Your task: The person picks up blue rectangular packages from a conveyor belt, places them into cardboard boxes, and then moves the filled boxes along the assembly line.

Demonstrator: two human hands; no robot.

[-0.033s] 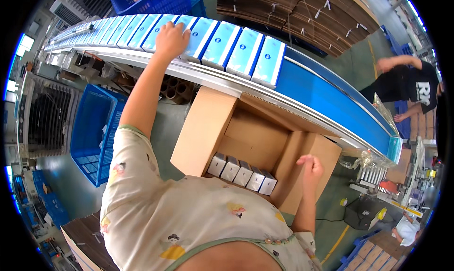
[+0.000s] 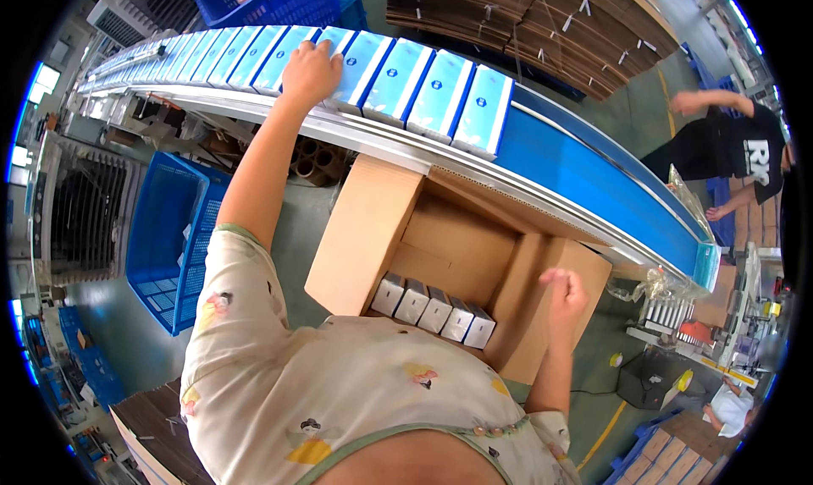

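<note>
At my far left a blue plastic crate (image 2: 174,231) sits on the floor below the conveyor belt (image 2: 584,180). My left hand (image 2: 311,72) reaches up and lies flat, fingers spread, on top of a light-blue box (image 2: 343,53) in the long row of flat boxes (image 2: 423,91) lying side by side across the belt; it rests on the box rather than gripping it. Each box is a long rectangle, pale blue with a darker blue edge and a small dark mark near its middle. Below the belt stands an open cardboard carton (image 2: 364,231), flaps out, with five small white-ended boxes (image 2: 434,310) lined up along its near wall. My right hand (image 2: 563,294) hovers at the carton's right flap, loosely curled, holding nothing. Far right, another person in a black shirt (image 2: 745,151) bends over by the belt's end.
</note>
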